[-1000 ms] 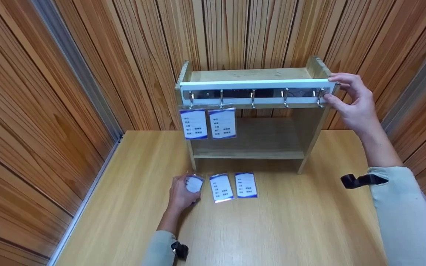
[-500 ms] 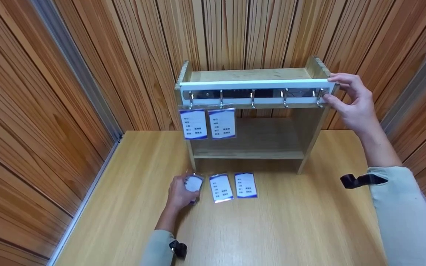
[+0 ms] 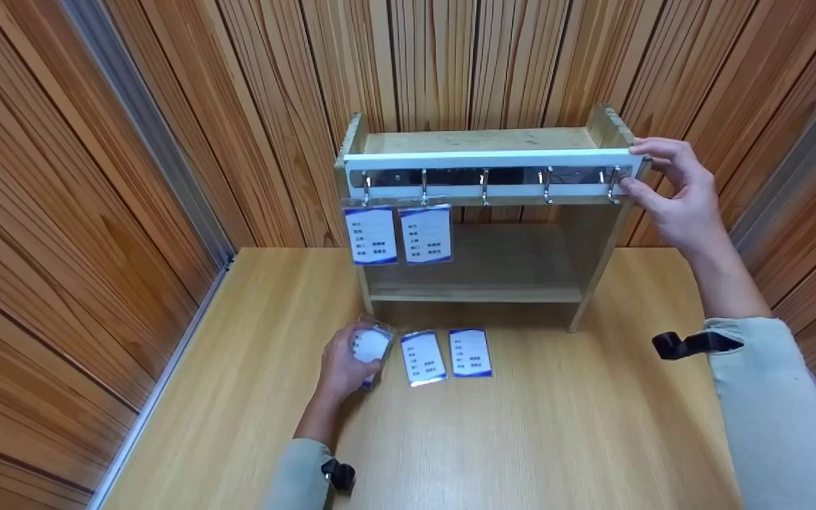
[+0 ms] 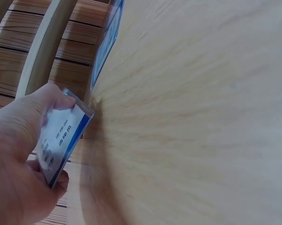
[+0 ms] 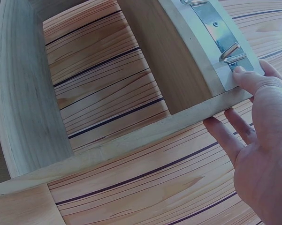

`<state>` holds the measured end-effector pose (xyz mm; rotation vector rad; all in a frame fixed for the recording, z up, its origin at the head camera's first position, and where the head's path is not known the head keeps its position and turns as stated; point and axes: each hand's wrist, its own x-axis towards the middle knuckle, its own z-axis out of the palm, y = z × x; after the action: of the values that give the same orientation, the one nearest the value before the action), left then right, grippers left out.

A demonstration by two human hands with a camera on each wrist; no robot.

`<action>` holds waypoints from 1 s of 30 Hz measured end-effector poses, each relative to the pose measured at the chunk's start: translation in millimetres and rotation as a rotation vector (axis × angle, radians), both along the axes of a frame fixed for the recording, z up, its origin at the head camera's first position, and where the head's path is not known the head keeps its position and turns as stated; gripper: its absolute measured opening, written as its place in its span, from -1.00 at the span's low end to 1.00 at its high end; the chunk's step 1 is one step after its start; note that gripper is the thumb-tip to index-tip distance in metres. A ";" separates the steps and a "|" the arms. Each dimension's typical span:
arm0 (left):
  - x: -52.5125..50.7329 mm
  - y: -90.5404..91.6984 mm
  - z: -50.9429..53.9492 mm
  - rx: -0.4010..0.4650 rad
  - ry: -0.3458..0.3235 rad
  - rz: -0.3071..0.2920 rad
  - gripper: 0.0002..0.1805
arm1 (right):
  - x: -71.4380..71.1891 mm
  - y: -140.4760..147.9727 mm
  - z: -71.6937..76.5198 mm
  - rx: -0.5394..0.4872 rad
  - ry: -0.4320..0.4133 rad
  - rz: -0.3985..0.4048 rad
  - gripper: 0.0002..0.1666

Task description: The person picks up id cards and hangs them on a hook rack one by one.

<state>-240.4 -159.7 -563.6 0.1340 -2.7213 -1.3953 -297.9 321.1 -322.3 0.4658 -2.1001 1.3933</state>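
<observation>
Pinching card (image 3: 372, 345) edges, left hand (image 3: 341, 365) is near shelf (image 3: 479, 258).

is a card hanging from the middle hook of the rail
No, the head view shows the middle hook bare, while the two hanging cards are under the two leftmost hooks.

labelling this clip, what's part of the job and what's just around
Job, likely:
left hand gripping white-and-blue rectangular card
two similar hanging cards
two similar flat cards
right hand on white rail with silver metal hooks
pale wooden shelf

Just background:
brown wood-panelled walls
black sleeve bands
light wooden table
</observation>
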 end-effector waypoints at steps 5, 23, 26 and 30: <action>0.2 1.4 4.9 0.028 0.008 -0.023 -0.28 | -0.2 -0.5 0.1 -0.004 0.000 0.000 -0.49; -1.5 22.5 24.1 0.164 0.089 -0.071 -0.33 | -1.1 -0.2 -0.4 -0.011 -0.026 0.004 -0.48; -1.6 26.8 26.7 0.186 0.127 -0.097 -0.36 | -0.9 -0.4 0.1 -0.011 -0.014 0.007 -0.48; -1.4 32.0 30.2 0.215 0.160 -0.130 -0.38 | -1.0 0.1 -0.5 -0.009 -0.007 0.011 -0.48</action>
<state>-241.8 -127.7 -533.4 -0.1383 -2.4853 -1.6536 -298.9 321.1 -322.8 0.4706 -2.0997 1.4120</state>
